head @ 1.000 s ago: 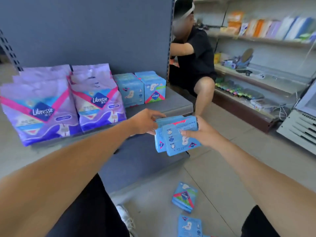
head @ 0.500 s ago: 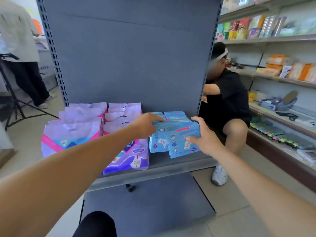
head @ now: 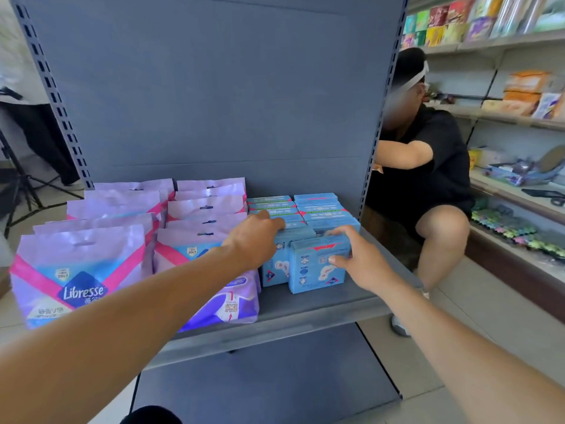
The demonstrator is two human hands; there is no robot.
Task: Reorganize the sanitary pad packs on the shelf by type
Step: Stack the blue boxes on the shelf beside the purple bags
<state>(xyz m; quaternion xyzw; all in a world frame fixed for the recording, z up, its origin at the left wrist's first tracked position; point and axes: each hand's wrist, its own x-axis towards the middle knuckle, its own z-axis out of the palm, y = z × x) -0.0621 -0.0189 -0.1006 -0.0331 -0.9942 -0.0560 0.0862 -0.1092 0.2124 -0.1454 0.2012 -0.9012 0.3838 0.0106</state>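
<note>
Step in hand, as judged: two blue pad packs are being set down at the front of the blue rows on the grey shelf (head: 305, 304).

The right hand (head: 363, 264) is curled round the front right blue pack (head: 318, 264): thumb on its front face, fingers over its top edge. The pack stands upright on the shelf, or just above it; contact of its base cannot be confirmed. The left hand (head: 255, 240) is laid over the top of the neighbouring blue pack (head: 275, 270), fingers bent down across its upper edge; how firm the hold is cannot be told. The two packs are seen touching side by side, directly in front of two rows of like blue packs (head: 302, 209) that run back to the rear panel.

To the left, the purple bag-type packs (head: 79, 270) are ranked in two columns, just beside the blue rows.

Next move, as judged: both packs need to be pressed back flush against their rows, squared up, then released. Sorting by type appears well advanced on this shelf.

Writing: "Libresse" is read on a dark-blue diamond on the front purple bag. A small "20" mark and Chinese characters are present but too blurred to transcribe. Print on the blue packs is illegible; only icons and a pad outline are made out.

A seated person in black (head: 428, 166) is noted beyond the shelf's right upright.
</note>
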